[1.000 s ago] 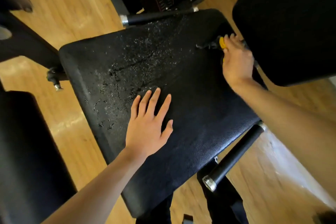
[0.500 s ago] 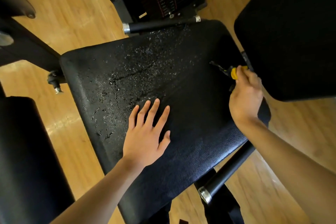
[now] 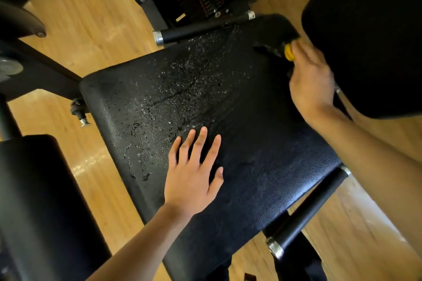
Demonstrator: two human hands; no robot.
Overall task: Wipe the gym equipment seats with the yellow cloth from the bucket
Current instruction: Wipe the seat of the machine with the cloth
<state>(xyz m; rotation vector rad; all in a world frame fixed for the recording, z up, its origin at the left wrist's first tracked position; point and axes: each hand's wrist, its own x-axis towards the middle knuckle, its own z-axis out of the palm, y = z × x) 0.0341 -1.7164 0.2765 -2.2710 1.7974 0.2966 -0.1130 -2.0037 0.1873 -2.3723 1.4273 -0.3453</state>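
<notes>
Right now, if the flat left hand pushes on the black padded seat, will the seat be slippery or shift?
The black padded seat is probably slippery where water droplets bead on its far half. Under the left hand its pebbled surface looks drier, so likely less slick. It should hardly shift: a black metal frame seems to carry it.

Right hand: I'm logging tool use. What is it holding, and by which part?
The right hand grips a yellow-and-black object by its near part. Its fingers cover the rest, so only the far end shows. What it is cannot be told.
</notes>
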